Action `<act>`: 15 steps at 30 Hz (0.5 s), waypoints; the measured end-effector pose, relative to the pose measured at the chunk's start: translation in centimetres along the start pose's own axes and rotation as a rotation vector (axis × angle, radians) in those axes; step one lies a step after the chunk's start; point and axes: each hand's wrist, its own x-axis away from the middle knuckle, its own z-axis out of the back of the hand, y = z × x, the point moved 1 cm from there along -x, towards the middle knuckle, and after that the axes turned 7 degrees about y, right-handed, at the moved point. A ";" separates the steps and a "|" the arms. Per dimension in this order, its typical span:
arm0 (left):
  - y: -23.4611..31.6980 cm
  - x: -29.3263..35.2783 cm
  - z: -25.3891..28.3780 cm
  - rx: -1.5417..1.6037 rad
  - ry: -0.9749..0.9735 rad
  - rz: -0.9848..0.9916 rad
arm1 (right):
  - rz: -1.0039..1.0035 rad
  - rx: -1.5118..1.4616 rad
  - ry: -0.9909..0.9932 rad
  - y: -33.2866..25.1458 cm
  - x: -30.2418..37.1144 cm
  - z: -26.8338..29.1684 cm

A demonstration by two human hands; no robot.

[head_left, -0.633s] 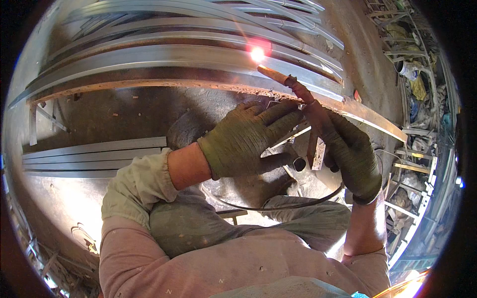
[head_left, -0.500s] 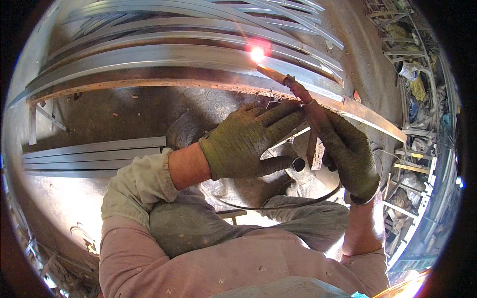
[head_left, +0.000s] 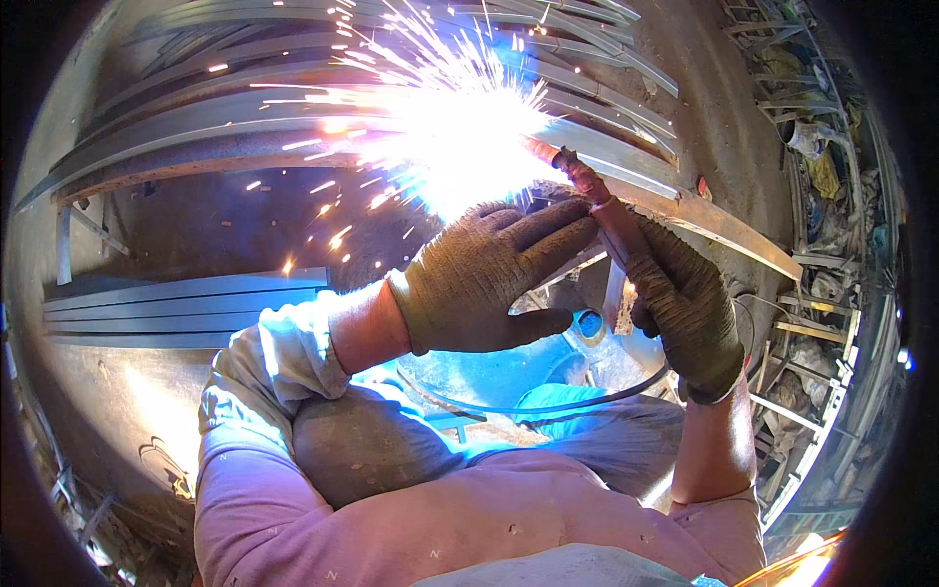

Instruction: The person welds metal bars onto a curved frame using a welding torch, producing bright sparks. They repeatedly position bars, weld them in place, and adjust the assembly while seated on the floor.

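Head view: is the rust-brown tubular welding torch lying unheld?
No, the brown-gloved right hand grips the torch behind its white glare.

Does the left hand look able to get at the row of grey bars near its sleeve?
Probably yes: the left hand looks spread rather than gripping, and the grey bars lie just left of its sleeve with nothing solid seen between, though some sparks fly near their right end.

White glare (head_left: 455, 137) hides the tip of the welding torch (head_left: 618, 231).
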 end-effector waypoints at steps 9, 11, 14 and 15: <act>-0.3 0.2 -0.6 0.000 0.023 -0.020 | -0.025 -0.028 -0.091 0.4 0.2 0.6; -0.3 0.1 -0.9 0.054 0.049 -0.008 | 0.167 0.071 -0.072 0.8 -0.3 0.5; -0.7 0.1 -1.2 -0.001 0.071 -0.068 | 0.370 0.227 -0.062 2.3 -1.3 1.0; -0.6 0.3 -1.5 -0.015 0.149 -0.100 | 0.396 0.276 -0.041 3.2 -1.7 1.4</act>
